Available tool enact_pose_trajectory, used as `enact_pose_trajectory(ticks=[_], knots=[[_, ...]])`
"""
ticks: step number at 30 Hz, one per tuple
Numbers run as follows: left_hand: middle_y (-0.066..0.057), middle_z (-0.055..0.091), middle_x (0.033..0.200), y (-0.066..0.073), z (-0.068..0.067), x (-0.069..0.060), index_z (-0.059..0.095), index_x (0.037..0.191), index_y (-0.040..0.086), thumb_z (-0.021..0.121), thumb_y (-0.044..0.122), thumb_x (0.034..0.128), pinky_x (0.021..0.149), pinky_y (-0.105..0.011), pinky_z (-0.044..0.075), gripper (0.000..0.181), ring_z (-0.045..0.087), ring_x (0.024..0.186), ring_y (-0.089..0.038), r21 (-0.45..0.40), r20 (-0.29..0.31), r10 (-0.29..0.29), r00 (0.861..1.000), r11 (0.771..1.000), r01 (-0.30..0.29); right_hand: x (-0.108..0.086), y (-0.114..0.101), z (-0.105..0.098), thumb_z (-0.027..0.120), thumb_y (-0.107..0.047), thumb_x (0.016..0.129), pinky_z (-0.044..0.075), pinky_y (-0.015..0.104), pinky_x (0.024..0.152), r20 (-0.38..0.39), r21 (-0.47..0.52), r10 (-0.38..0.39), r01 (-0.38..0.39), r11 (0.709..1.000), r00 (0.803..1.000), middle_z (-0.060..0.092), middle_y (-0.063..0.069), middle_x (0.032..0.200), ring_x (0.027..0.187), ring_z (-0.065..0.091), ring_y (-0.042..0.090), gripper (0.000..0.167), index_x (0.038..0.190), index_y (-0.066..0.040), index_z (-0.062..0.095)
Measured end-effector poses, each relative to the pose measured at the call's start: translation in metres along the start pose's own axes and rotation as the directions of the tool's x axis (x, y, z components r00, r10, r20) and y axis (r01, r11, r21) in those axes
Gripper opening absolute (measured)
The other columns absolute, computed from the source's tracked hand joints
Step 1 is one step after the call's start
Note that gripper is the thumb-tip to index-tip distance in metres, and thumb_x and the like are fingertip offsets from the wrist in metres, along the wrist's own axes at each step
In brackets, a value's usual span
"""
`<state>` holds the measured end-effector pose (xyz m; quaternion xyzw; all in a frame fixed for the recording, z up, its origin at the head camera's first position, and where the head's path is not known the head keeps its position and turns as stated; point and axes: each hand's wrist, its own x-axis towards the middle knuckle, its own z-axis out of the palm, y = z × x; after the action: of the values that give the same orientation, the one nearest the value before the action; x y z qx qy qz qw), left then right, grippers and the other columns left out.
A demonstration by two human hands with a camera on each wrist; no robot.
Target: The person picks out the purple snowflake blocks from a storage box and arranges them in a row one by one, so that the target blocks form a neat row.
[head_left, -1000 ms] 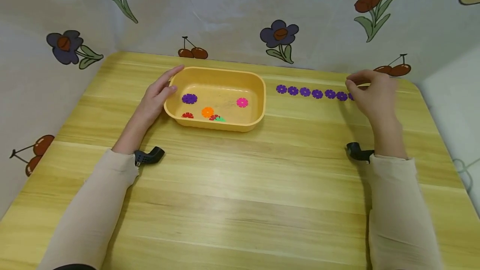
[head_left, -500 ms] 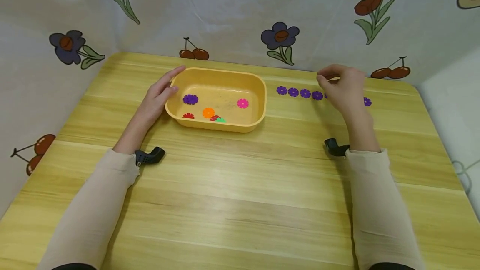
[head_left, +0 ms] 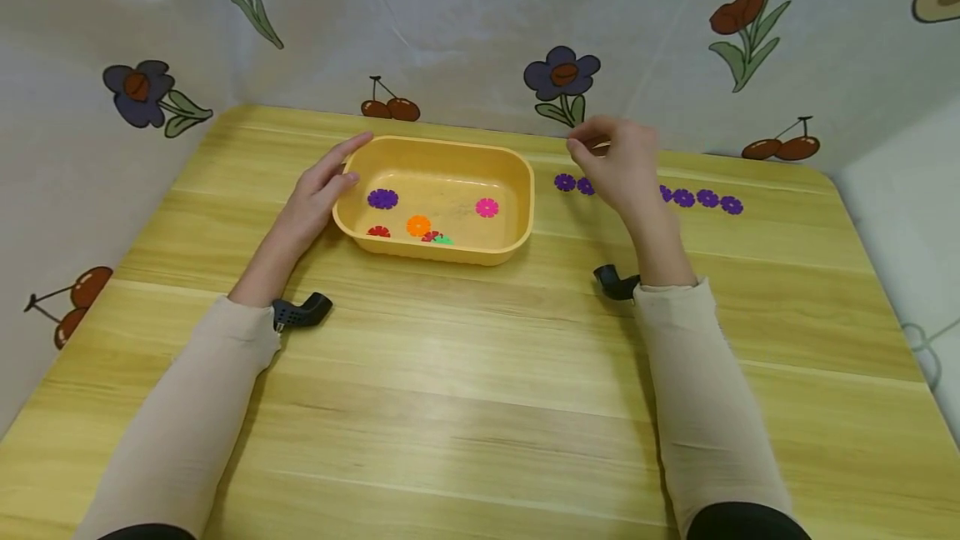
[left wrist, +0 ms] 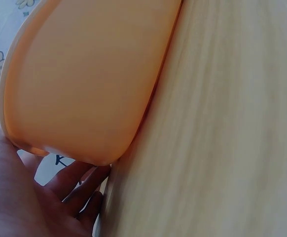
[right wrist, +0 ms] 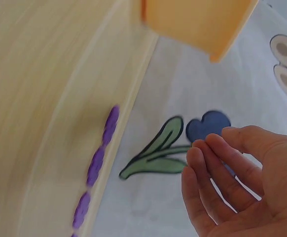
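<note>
A pale yellow wood-grain surface (head_left: 465, 373) spreads widest, its 12 o'clock edge meeting a white cloth (head_left: 465, 32) printed with flowers and cherries; the broadest room for moving lies toward 6 o'clock, between the beige sleeves (head_left: 183, 407). A rounded rectangular yellow plastic tray (head_left: 450, 158) sits near 11 o'clock, close to that far edge. The left grip (head_left: 309, 197) grasps its 9 o'clock end, thumb over the rim, other fingers outside (the left wrist view shows them by the end wall). The right grip (head_left: 618, 165) is released, fingers loosely bent, and hovers at 1 o'clock, past the tray's 3 o'clock end. Under it, a row of flat notched purple plastic discs (head_left: 683, 198) runs from just beside the tray toward 2 o'clock, its middle hidden by that grip. Inside the tray lie a purple clump (head_left: 382, 199) at 9 o'clock, a pink disc (head_left: 487, 207) at 3, an orange disc (head_left: 418, 226) at 7, and a green disc (head_left: 443, 240), partly hidden by the near rim, at 6.
</note>
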<state>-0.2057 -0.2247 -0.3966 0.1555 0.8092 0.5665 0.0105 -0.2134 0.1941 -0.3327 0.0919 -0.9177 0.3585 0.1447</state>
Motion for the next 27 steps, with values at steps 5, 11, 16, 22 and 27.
enact_pose_trajectory(ticks=[5,11,16,22,27], knots=[[0.008,0.038,0.17,0.0,0.001,0.002,0.046,0.161,0.031,0.049,0.017,0.1085,0.13,-0.043,0.028,0.054,0.032,0.158,-0.019,-0.002,-0.002,0.002,1.0,1.0,-0.002,0.003,-0.008,0.009,0.068,-0.017,0.102,0.061,0.042,0.096,0.03,0.016,-0.042,0.041,0.999,0.999,0.078,0.016,0.106,0.101,0.073,0.028,0.021,0.11,0.0,0.079],[0.008,0.037,0.17,0.001,0.001,0.001,0.045,0.161,0.033,0.049,0.022,0.1093,0.13,-0.042,0.027,0.053,0.032,0.157,-0.02,0.008,0.002,-0.002,1.0,1.0,0.002,0.002,-0.014,0.015,0.069,-0.015,0.102,0.062,0.041,0.094,0.068,0.016,-0.078,0.077,0.997,0.995,0.077,0.015,0.106,0.1,0.073,0.027,0.019,0.11,-0.001,0.078],[0.009,0.036,0.17,0.001,0.0,0.0,0.044,0.162,0.034,0.048,0.022,0.1096,0.128,-0.039,0.032,0.053,0.035,0.156,-0.022,0.01,0.003,-0.009,1.0,1.0,0.009,0.002,-0.021,0.02,0.068,-0.014,0.102,0.062,0.041,0.094,0.106,0.032,-0.087,0.084,0.996,0.991,0.077,0.016,0.106,0.1,0.072,0.028,0.019,0.11,0.0,0.078],[0.009,0.038,0.169,-0.001,0.0,0.001,0.045,0.161,0.034,0.049,0.02,0.1093,0.116,-0.024,0.043,0.054,0.044,0.148,-0.024,0.01,0.001,-0.001,1.0,1.0,0.001,0.005,-0.036,0.029,0.069,-0.014,0.102,0.061,0.04,0.095,0.144,0.05,-0.101,0.095,0.994,0.984,0.077,0.014,0.106,0.1,0.071,0.026,0.018,0.11,-0.001,0.078],[0.008,0.038,0.169,-0.001,0.0,0.001,0.045,0.161,0.032,0.049,0.019,0.1092,0.122,-0.03,0.039,0.054,0.04,0.151,-0.024,-0.001,0.004,0.004,1.0,1.0,-0.004,0.008,-0.055,0.041,0.071,-0.014,0.101,0.061,0.039,0.093,0.175,0.079,-0.133,0.12,0.99,0.976,0.077,0.013,0.105,0.098,0.07,0.024,0.016,0.109,-0.002,0.078]])
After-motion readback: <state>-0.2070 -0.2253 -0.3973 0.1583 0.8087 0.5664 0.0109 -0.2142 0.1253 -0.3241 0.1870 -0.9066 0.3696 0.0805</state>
